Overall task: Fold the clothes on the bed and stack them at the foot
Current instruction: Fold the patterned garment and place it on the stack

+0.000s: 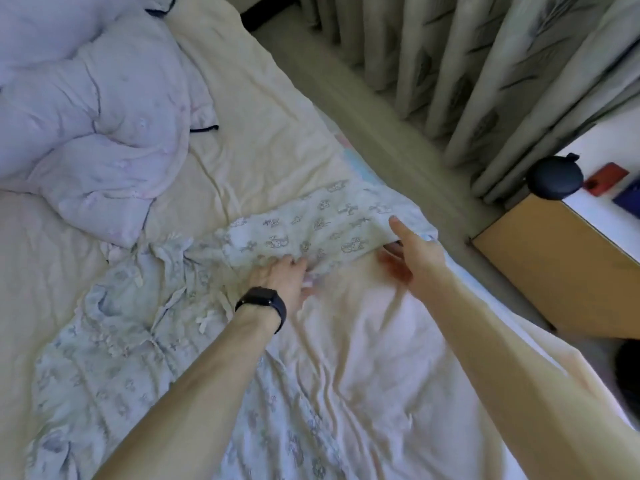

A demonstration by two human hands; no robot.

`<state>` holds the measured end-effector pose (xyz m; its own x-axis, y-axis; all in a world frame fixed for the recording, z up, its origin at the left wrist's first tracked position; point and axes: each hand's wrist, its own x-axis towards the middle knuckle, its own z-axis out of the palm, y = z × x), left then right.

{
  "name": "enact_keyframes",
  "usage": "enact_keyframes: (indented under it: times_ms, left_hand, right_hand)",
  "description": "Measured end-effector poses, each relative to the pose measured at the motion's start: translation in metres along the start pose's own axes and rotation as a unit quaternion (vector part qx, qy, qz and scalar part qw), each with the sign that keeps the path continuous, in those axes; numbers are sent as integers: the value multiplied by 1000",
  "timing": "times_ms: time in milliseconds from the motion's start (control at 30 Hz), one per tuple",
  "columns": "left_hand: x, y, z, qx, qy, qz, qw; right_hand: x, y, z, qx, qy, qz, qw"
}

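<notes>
Currently, one printed garment (138,341) is laid across the near half of the bed (363,358), running from the bed's near-left corner toward its right edge. The fabric is thin, crumpled and pale, with small grey animal motifs, ruffles and a bow trim. One long section is stretched out flat toward the bed's right edge.

A lilac quilted garment (104,133), puffy, stitched in panels and edged with dark piping, is heaped at the bed's far-left side. The bed is covered by a cream sheet, creased in long folds.

Left hand (284,278), with a black wristband (263,303): the fingers (294,263) are curled into the stretched section's near edge, and a bunch of cloth is gripped. Right hand (412,251), blurred: the section's end is pinched near the bed's right edge, with the thumb (396,225) on top and the other fingers tucked under the cloth.

Beside the bed's right edge a wooden cabinet (554,265) is seen; on its white surface (588,209) a dark round object (554,178) and a red object (606,178) are carried. Pleated patterned curtains (485,64) hang beyond the bed's right side, across a strip of floor (363,98).
</notes>
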<state>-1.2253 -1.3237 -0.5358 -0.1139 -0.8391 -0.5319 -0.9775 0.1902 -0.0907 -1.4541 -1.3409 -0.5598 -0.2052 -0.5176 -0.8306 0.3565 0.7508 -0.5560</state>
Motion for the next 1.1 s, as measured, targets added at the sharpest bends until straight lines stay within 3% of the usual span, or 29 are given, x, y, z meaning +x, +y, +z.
enact_keyframes:
  times_ms: [67, 133, 233, 300, 367, 400, 433, 500, 533, 700, 733, 767, 833, 867, 933, 967, 1000, 1033, 1067, 1100]
  left_hand:
    - [2, 9, 8, -46, 71, 18, 996]
    - [-2, 15, 20, -132, 154, 16, 979]
    - [-8, 10, 36, -227, 134, 48, 964]
    - [-19, 3, 43, -261, 158, 57, 950]
    - [-30, -2, 56, -231, 255, -35, 938]
    - [-34, -3, 61, -217, 238, -103, 941]
    - [-34, -5, 66, -222, 167, -149, 949]
    - [-27, -11, 83, -232, -14, -172, 957]
    - [-22, -12, 88, -233, -61, -170, 955]
    - [-8, -23, 77, -308, -131, -125, 934]
    - [-13, -29, 68, -384, -130, -113, 907]
    - [-23, -38, 55, -511, -99, -110, 847]
    - [-60, -69, 35, -758, 23, -161, 631]
    - [-82, -89, 29, -828, 51, -171, 532]
    - [-129, -132, 25, -918, 22, -134, 372]
    - [-151, -152, 26, -944, -10, -104, 314]
    - [-175, -167, 29, -951, -25, -98, 293]
    - [-197, -175, 33, -943, -36, -108, 313]
    - [-216, -184, 44, -918, -21, -152, 365]
    - [-233, -190, 59, -887, 15, -222, 404]
  right_hand:
    - [11, -16, 4, 61, 0, 36, 997]
    - [19, -31, 6, 88, 25, 14, 996]
    - [29, -51, 7, 91, 76, -96, 988]
    - [32, -54, 8, 86, 76, -93, 989]
    - [34, -54, 6, 102, 35, -27, 994]
    - [35, -54, 7, 88, 25, -7, 996]
    - [38, -53, 9, 66, 29, -4, 997]
    - [41, -51, 19, 37, 61, -48, 996]
    - [38, -50, 25, 29, 79, -96, 992]
    - [-15, -48, 81, -26, 16, -327, 945]
    - [-32, -44, 96, -44, -7, -369, 928]
    - [-48, -37, 110, -70, -31, -414, 907]
    - [-84, -8, 136, -149, -91, -496, 850]
    - [-103, 12, 146, -209, -123, -534, 810]
    - [-139, 63, 161, -337, -216, -603, 691]
    - [-153, 91, 165, -388, -267, -628, 619]
    - [-166, 119, 168, -430, -303, -644, 555]
    - [-177, 144, 166, -458, -321, -653, 511]
    - [-185, 169, 161, -471, -328, -652, 495]
    - [-193, 191, 154, -473, -324, -643, 509]
